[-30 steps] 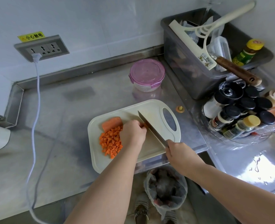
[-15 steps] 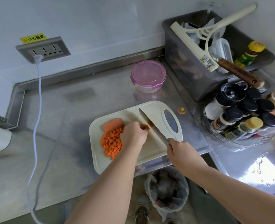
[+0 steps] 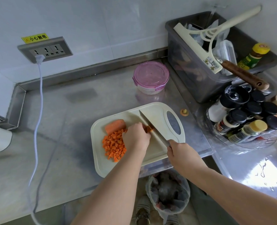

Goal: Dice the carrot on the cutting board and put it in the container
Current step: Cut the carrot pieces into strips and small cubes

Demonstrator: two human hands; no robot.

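Note:
A cream cutting board [image 3: 160, 117] lies on the steel counter. On its left part sit a whole carrot chunk [image 3: 115, 126] and a pile of orange carrot dice [image 3: 114, 146]. My left hand [image 3: 136, 136] is curled over carrot strips [image 3: 148, 129], which are mostly hidden under its fingers. My right hand [image 3: 179, 151] grips the handle of a knife [image 3: 151, 125], whose blade lies against the strips next to the left fingers. A round container with a pink lid [image 3: 151, 77] stands behind the board, lid on.
A grey bin [image 3: 191, 65] with a squeegee and bottles stands at the back right. Spice jars [image 3: 246, 117] crowd a clear tray to the right. A white cord [image 3: 37, 111] hangs from the wall socket [image 3: 45, 50]. A lined waste bin [image 3: 167, 192] sits below the counter edge.
Both hands stay in almost the same place; the knife blade keeps working at the carrot strips under my left fingers. The view has shifted slightly.

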